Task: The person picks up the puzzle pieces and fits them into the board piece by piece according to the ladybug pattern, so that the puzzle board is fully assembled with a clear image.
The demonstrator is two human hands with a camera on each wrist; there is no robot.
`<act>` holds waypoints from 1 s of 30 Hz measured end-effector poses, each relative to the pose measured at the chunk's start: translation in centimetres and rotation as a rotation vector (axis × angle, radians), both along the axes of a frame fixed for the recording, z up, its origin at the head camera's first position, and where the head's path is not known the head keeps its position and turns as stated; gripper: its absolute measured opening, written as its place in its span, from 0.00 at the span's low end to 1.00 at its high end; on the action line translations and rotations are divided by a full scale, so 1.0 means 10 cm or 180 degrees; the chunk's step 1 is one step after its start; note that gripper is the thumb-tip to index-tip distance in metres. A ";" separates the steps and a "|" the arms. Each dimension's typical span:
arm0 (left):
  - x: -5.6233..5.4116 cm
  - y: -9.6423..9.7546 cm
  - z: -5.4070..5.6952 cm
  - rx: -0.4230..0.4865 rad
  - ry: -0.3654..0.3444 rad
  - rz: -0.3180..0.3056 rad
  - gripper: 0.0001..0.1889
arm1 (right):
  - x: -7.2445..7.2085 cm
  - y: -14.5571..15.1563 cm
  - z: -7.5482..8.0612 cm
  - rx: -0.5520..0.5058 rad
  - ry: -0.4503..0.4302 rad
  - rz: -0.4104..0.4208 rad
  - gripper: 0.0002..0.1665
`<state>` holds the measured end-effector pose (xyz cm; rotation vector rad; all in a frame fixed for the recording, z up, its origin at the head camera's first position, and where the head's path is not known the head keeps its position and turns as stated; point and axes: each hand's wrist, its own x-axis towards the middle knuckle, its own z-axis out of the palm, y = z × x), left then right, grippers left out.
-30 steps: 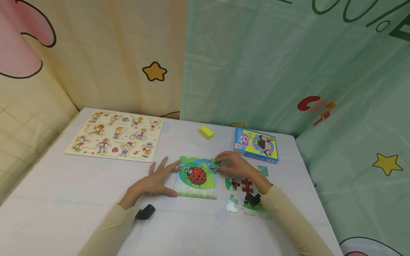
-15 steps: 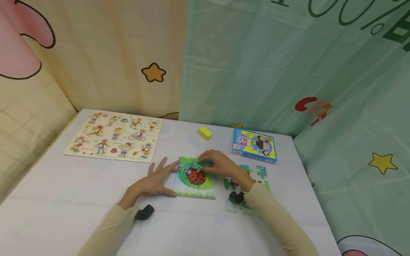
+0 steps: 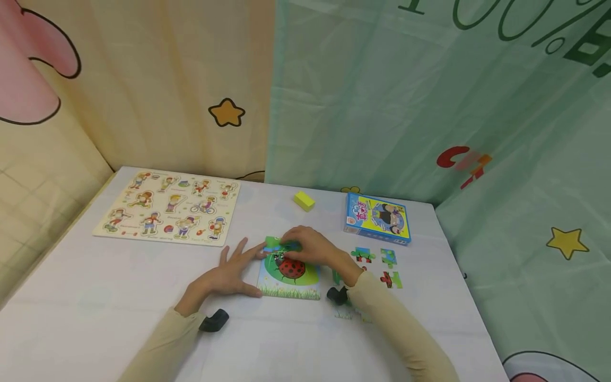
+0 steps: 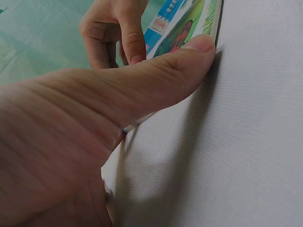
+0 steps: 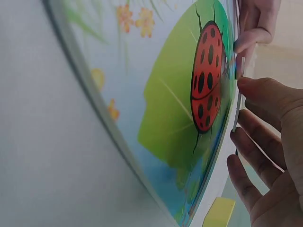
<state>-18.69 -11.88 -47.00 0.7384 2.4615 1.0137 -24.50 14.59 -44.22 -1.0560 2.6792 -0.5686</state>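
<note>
A square puzzle board point(image 3: 290, 286) with a red ladybug on a green leaf lies at the middle of the table. My left hand point(image 3: 228, 276) is at its left side, fingers spread, with the thumb point(image 4: 200, 45) at the near corner. Over the board's upper part, my right hand point(image 3: 312, 248) pinches a thin jigsaw piece point(image 5: 239, 101) between thumb and fingertips. In the right wrist view the piece is seen edge-on, raised off the board; its picture is hidden. Several loose jigsaw pieces point(image 3: 389, 258) lie to the right, partly covered by the right forearm.
A cream board point(image 3: 164, 209) with pictures of children at sports lies at the back left. Behind the puzzle stand a small yellow block point(image 3: 304, 201) and a blue box point(image 3: 378, 218). Curtains border the table's back and right. Each wrist carries a black mount point(image 3: 215, 321).
My right hand has moved left across the board's upper part, carrying the jigsaw piece from its right edge towards the left. The left hand has stayed at the board's left side.
</note>
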 end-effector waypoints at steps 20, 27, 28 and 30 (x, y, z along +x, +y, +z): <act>0.01 -0.01 0.00 0.0013 -0.0001 0.0009 0.58 | 0.05 -0.19 -0.05 0.0372 0.0255 -0.0104 0.20; 0.00 0.00 -0.01 0.0003 -0.0004 0.0006 0.57 | 0.10 -0.21 -0.05 0.0417 0.0308 -0.0122 0.20; 0.00 0.00 -0.01 -0.0002 0.0001 0.0005 0.57 | 0.10 -0.21 -0.05 0.0416 0.0307 -0.0122 0.20; -0.01 -0.01 -0.02 -0.0004 0.0022 0.0002 0.57 | 0.10 -0.21 -0.05 0.0398 0.0300 -0.0127 0.20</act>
